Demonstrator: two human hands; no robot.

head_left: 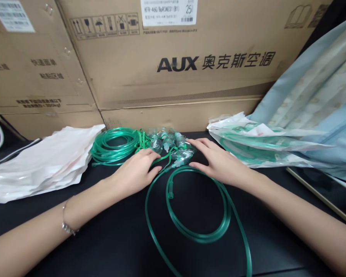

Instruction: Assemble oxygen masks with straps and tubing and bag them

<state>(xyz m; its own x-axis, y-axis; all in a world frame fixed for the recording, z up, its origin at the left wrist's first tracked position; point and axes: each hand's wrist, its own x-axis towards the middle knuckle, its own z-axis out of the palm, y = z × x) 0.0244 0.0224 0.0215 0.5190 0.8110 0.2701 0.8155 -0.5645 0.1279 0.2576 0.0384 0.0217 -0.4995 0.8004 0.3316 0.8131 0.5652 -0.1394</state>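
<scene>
My left hand (137, 171) rests on the black table (109, 234) with its fingers curled over thin green straps beside a pile of clear oxygen masks (170, 144). My right hand (216, 161) lies palm down with fingers spread, its fingertips touching the rightmost mask and the top of a loose loop of green tubing (198, 234). That loop spreads out between my forearms toward the near edge. A tighter coil of green tubing (112, 146) sits just left of the masks.
A stack of empty white plastic bags (37, 165) lies at the left. Sealed bags holding green tubing (256, 144) lie at the right, against light blue cloth (320, 104). Large cardboard boxes (175, 57) wall off the back.
</scene>
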